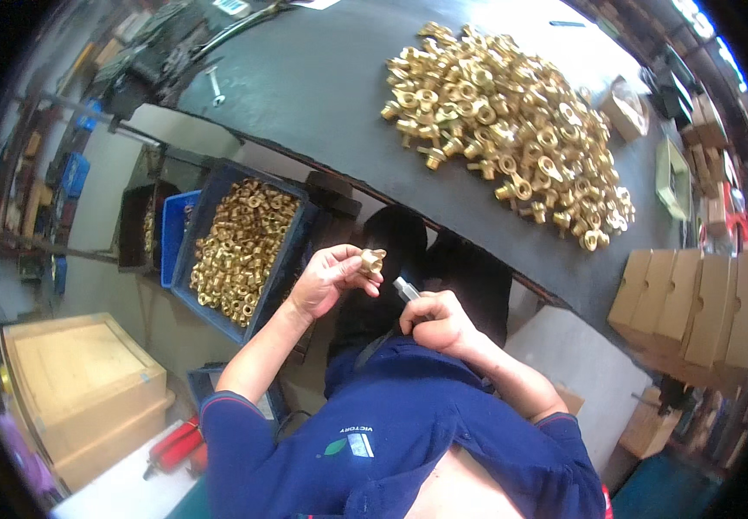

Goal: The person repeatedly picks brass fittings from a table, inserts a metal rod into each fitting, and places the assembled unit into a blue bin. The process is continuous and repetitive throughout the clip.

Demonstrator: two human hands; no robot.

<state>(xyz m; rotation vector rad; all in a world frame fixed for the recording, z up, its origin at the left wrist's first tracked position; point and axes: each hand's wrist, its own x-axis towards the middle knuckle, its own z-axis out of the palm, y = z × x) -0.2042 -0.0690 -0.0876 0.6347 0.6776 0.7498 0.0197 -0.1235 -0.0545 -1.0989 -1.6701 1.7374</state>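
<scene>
Between the thumb and fingertips of my left hand is a brass fitting, held up in front of my lap. My right hand is closed around a grey metal hand tool. Its pale cylindrical end points up toward the fitting, a short gap apart from it; the rest is hidden in my fist, so its exact kind does not show. Beyond both hands, a large heap of brass fittings lies loose on the dark workbench.
At my left stands a blue-grey crate full of brass pieces, beside a smaller blue bin. A wrench lies near the bench's left end. Cardboard boxes stand at the right. The bench edge runs just beyond my knees.
</scene>
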